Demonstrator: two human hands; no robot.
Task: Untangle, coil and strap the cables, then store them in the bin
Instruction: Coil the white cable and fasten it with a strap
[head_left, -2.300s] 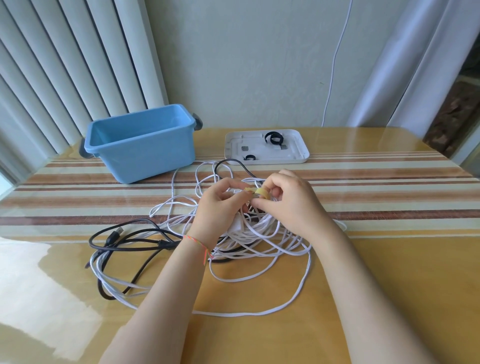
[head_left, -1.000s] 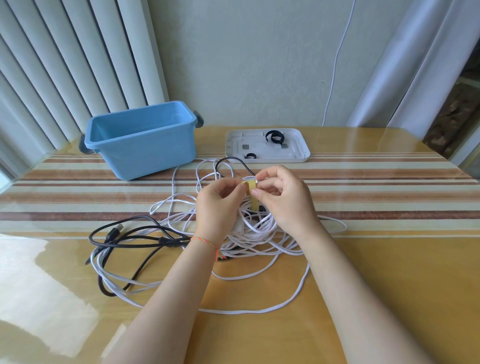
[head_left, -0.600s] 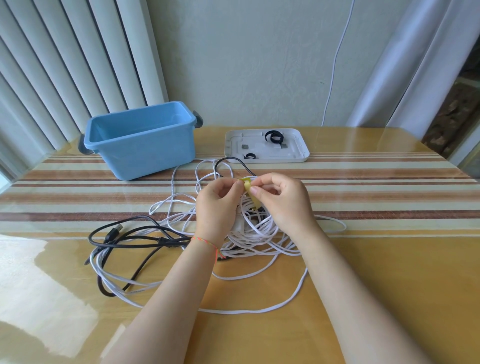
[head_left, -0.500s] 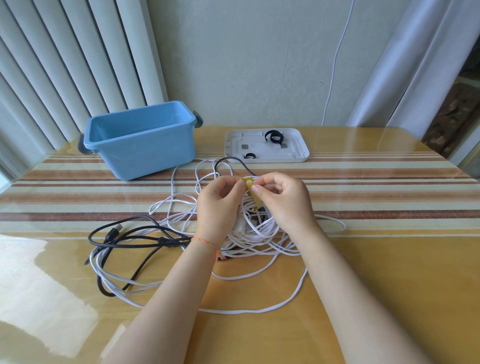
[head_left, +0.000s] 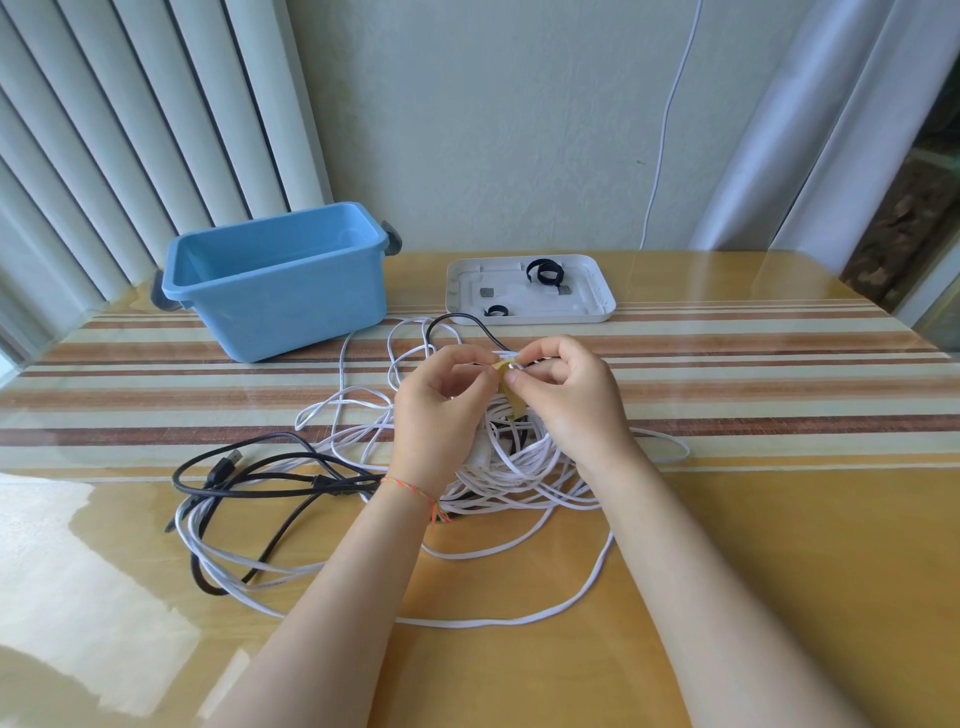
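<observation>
Left hand: the left hand (head_left: 441, 410) is raised over the middle of the glossy wooden desk (head_left: 753, 545), thumb and forefinger closed on one end of a small yellow strip, apparently a strap or tape (head_left: 506, 382).
Right hand: the right hand (head_left: 566, 400) meets it from the other side, fingertips (head_left: 511, 378) pinched shut on the same yellow strip, where a thin white cable also passes.
Key relation: the strip sits directly between the two hands, its long axis running roughly downward from the pinch toward the pile; both hands are equally close, so the peeling or unwrapping looks like a two-handed job.
Cables: the tangled heap of white cables (head_left: 514, 467) lies under the hands at mid-desk, loops trailing toward the near edge; a black USB cable (head_left: 260, 467) sprawls toward the left edge, overlapping the white loops.
Bin: the light blue plastic bin (head_left: 280, 291) stands near the far left corner, nothing visible inside.
Straps: black hook-and-loop straps (head_left: 543, 271) rest on a white rectangular tray (head_left: 597, 296) at the far edge.
Progress: early, judging by the uncoiled heap.
</observation>
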